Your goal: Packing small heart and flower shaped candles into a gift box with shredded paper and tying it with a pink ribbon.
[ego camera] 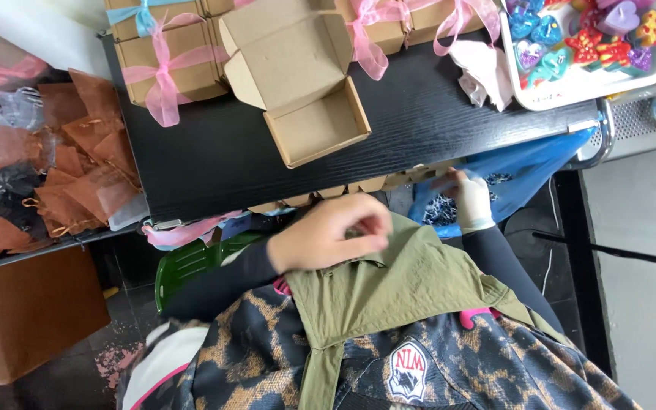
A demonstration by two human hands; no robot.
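My left hand [328,231] hovers just below the near edge of the black table [214,152], above my olive apron. Its fingers are curled with the tips pinched together, and I see nothing in them. My right hand [468,199], in a white glove, reaches into a blue plastic bag [533,163] under the table edge. The bag holds dark and white shredded paper [438,211]. This hand is blurred and its grip is unclear. An open, empty cardboard box [313,114] stands on the table beyond both hands.
Closed cardboard boxes tied with pink ribbon [165,64] line the far side. A white tray [571,87] of colourful heart and star shapes sits at the right. A bin of brown organza pouches [77,152] stands at the left. A green stool [191,262] is below.
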